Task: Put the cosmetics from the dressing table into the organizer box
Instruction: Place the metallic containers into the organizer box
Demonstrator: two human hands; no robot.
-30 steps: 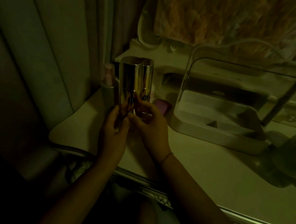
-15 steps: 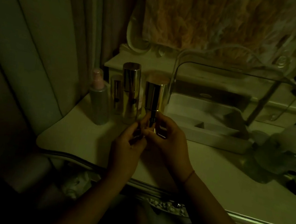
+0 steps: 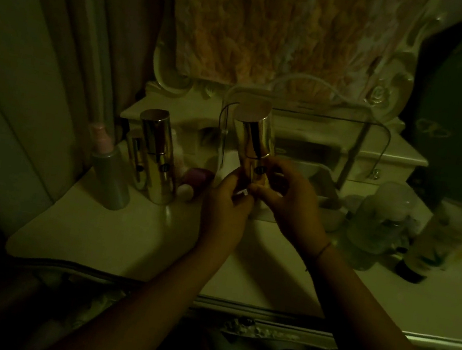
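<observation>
Gold, mirror-shiny and cylindrical, the tall metallic cosmetic bottle (image 3: 253, 145) stands upright above your white dressing table's (image 3: 130, 237) front edge, its base hidden by your fingers. Your left hand (image 3: 226, 207) and right hand (image 3: 291, 202) both pinch its lower end. Behind, the clear-lidded white organizer box (image 3: 327, 186) is dim and partly blocked.

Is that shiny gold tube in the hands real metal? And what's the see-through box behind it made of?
The gold tube looks like polished metal or metal-coated plastic: it mirrors the room in bright streaks, so I can't tell which. Both the left hand and the right hand hold its lower end. The organizer box seems to be clear hard plastic on top, since the dresser shows through, with an opaque white base.
</observation>
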